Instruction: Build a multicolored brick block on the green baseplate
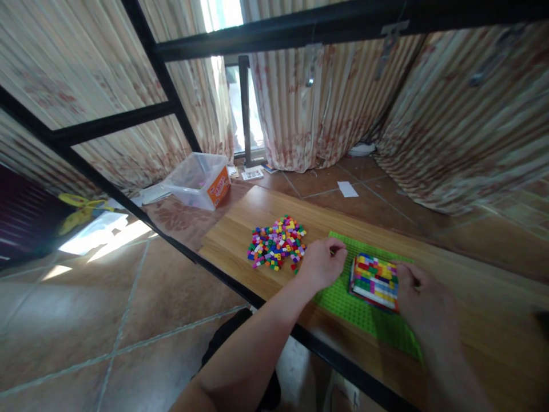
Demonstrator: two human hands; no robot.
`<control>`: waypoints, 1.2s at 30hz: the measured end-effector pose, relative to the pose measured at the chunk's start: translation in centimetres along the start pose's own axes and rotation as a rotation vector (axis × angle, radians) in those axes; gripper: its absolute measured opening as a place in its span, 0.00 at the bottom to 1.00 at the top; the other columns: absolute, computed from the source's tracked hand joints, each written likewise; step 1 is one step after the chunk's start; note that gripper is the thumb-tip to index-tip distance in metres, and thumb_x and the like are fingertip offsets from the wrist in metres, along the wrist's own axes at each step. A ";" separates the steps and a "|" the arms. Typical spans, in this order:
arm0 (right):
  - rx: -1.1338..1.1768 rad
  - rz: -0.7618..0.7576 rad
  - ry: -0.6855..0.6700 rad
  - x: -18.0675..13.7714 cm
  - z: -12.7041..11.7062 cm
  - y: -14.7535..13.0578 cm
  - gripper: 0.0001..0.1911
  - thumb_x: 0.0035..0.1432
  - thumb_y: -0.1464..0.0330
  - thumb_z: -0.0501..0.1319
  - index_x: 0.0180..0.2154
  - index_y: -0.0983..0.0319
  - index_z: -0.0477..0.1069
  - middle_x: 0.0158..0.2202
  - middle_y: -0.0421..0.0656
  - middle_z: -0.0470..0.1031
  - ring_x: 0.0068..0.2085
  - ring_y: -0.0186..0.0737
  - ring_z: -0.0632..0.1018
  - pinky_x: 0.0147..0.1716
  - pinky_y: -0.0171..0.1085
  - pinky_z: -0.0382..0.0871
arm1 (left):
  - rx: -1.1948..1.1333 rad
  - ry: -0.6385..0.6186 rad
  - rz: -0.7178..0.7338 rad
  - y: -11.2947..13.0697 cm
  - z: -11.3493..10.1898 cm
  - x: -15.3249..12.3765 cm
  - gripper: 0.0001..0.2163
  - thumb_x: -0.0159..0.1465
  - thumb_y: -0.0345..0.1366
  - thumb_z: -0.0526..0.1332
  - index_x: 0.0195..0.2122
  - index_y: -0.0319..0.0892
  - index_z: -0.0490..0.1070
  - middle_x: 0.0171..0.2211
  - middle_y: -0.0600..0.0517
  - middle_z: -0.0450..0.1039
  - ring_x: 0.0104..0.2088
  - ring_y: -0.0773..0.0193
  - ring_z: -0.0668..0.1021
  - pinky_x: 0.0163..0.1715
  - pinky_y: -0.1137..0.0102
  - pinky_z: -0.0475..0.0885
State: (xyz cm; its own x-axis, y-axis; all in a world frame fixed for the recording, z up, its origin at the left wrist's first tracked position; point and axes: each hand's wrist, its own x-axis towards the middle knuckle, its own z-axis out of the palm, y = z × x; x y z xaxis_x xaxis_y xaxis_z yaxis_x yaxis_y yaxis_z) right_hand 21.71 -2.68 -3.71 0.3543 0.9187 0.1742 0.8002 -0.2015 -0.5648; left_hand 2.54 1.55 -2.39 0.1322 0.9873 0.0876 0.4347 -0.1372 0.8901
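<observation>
A rectangular stack of toy building bricks point(374, 277), in many colours on top, stands on a green studded baseplate point(343, 304). My right hand point(422, 294) is curled against the stack's right side, with fingers at its far right corner; its palm hides that edge. Left of the stack, my left hand point(323, 264) hovers over the baseplate's left part. Its fingertips are pinched together, and whatever they hold is too small to make out. Beyond this hand lies a heap of small loose bricks point(277, 241) in mixed colours.
The baseplate lies on a wooden tabletop point(240, 229) with a black metal frame point(189, 252). On the floor behind stands a clear plastic bin point(193, 186) with an orange label. Black bars point(274, 35) cross overhead before patterned curtains point(291, 109). Paper point(347, 189) lies on the tiles.
</observation>
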 end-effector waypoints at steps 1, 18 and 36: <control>-0.008 0.011 0.000 0.0 0.0 0.0 0.23 0.61 0.57 0.48 0.41 0.61 0.78 0.41 0.53 0.80 0.39 0.53 0.78 0.39 0.47 0.69 | 0.020 0.012 0.008 -0.2 -0.4 0.1 0.08 0.63 0.30 0.58 0.36 0.41 0.78 0.33 0.50 0.80 0.33 0.63 0.79 0.37 0.70 0.73; -0.044 -0.031 0.038 0.2 -0.1 0.3 0.25 0.61 0.52 0.48 0.38 0.58 0.79 0.36 0.54 0.80 0.33 0.56 0.78 0.31 0.47 0.66 | 0.759 0.239 -0.085 -5.1 -9.7 1.7 0.10 0.62 0.30 0.58 0.40 0.39 0.79 0.39 0.42 0.78 0.44 0.54 0.76 0.50 0.61 0.68; 0.055 -0.030 0.087 0.3 1.1 0.2 0.23 0.62 0.57 0.49 0.38 0.62 0.79 0.37 0.52 0.80 0.37 0.48 0.78 0.38 0.44 0.69 | -0.379 0.000 -0.047 -2.4 -7.2 1.6 0.04 0.59 0.34 0.64 0.31 0.38 0.75 0.28 0.53 0.76 0.31 0.66 0.76 0.36 0.71 0.69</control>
State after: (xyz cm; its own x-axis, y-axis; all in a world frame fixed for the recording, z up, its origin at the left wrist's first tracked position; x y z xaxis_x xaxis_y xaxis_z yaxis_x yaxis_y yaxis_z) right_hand 21.44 -2.12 -4.64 0.3730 0.8906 0.2601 0.7844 -0.1530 -0.6011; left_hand -4.69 4.06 -1.22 0.1197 0.9919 0.0427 0.0805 -0.0526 0.9954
